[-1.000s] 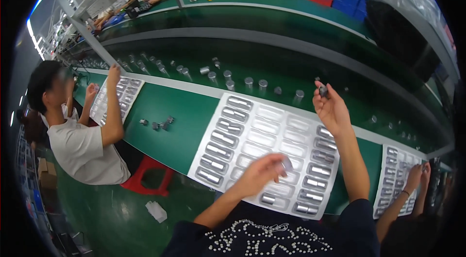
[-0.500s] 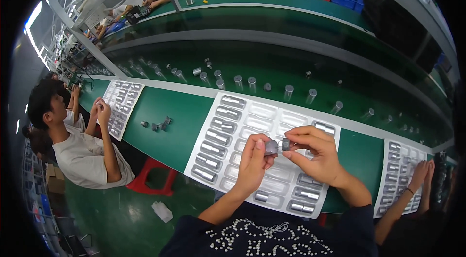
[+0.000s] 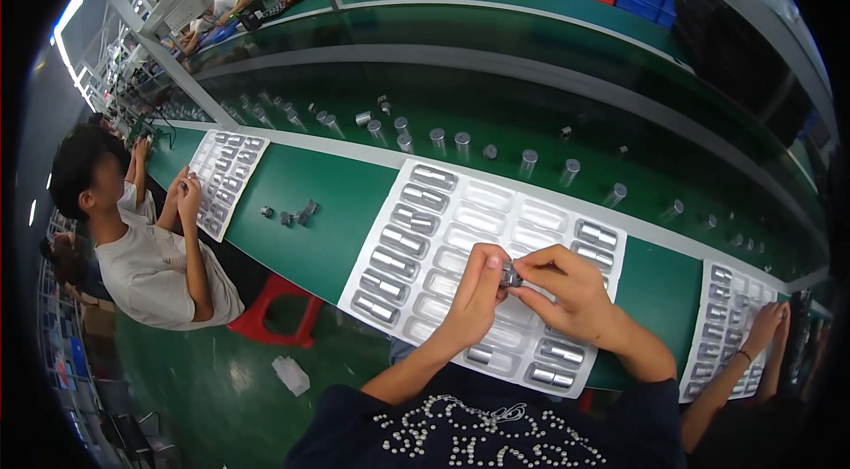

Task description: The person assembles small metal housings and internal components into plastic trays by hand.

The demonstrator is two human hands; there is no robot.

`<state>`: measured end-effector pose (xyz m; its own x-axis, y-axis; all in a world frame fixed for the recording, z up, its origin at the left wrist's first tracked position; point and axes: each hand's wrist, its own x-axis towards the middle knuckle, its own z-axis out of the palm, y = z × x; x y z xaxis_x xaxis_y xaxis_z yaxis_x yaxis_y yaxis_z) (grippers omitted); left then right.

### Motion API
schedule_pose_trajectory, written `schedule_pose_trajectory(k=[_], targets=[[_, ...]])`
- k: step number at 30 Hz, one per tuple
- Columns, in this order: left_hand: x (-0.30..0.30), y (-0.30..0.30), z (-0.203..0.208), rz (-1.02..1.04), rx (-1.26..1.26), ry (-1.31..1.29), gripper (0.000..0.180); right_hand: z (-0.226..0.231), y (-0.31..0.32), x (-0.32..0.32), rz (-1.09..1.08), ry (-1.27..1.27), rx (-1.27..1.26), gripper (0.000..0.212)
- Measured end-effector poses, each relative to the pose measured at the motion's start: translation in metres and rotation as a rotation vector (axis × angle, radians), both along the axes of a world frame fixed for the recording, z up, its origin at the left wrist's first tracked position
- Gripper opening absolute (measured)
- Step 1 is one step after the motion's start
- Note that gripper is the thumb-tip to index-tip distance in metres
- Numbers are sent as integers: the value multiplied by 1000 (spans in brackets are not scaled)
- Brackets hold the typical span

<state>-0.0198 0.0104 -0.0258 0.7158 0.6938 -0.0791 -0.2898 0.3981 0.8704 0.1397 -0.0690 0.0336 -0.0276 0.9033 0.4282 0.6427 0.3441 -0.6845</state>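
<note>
My left hand (image 3: pixel 475 299) and my right hand (image 3: pixel 577 299) meet above a white moulded tray (image 3: pixel 487 196). Between their fingertips is a small dark grey metal part (image 3: pixel 510 276), mostly covered by the fingers. My left thumb and fingers pinch it from one side; the right thumb and forefinger grip its other side. Whether it is one piece or two pressed together cannot be made out now. Silver metal cylinders (image 3: pixel 398 239) lie in the tray's left column, with others along its right side. Several middle compartments hold nothing.
Upright silver cylinders (image 3: pixel 529 161) stand in a row on the green surface beyond the ledge. Small grey parts (image 3: pixel 298 214) lie on the bench at left. A co-worker (image 3: pixel 146 265) sits left by a red stool (image 3: pixel 282 314); another person's hands (image 3: pixel 766 327) work over a tray at right.
Two grey pieces seen slightly apart between my hands have come together, and my hands have closed in on each other. The view has shifted slightly.
</note>
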Motion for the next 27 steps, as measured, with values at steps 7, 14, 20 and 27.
schedule_pose_trajectory(k=[7,14,20,27], targets=[[3,9,-6,-256,215,200,44,-14,-1,0,-20,-99,131,39],[-2,12,-22,-414,-67,132,41,-9,2,1,71,-104,91,39],[-1,13,-32,-270,283,225,35,-14,2,-3,100,-205,2,43],[-30,19,10,-283,649,425,39,-45,41,67,-302,-196,-119,33]])
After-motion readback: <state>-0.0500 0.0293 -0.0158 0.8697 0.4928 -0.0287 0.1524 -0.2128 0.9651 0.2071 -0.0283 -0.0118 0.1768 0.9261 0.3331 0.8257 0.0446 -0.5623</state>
